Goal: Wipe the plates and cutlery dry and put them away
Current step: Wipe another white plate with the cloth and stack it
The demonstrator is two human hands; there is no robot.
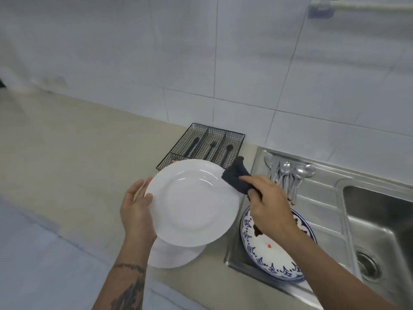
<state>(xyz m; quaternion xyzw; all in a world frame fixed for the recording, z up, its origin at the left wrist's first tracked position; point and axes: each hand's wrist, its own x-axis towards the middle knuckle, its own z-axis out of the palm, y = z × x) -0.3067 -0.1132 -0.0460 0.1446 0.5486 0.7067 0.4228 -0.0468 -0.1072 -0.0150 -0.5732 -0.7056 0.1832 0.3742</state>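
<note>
Left hand (137, 205) grips the white plate (192, 202) at its left rim, tilted above a second white plate (172, 256) on the beige surface (67, 153). Right hand (266, 204) clutches a dark cloth (237, 175) against the upper right rim. Wire cutlery tray (202, 145) (dark utensils inside) partly hidden behind. Spoons (288, 173) and a blue-patterned plate (268, 253) lie on the sink drainer (321, 211), forearm covering part

Left hand (136, 205) at 9 o'clock of the white plate (192, 202), thumb over rim, fingers behind, forearm entering from 6. Right hand (268, 204) at 3 o'clock, fingers curled, gripping the dark cloth (237, 175) against the rim.
</note>
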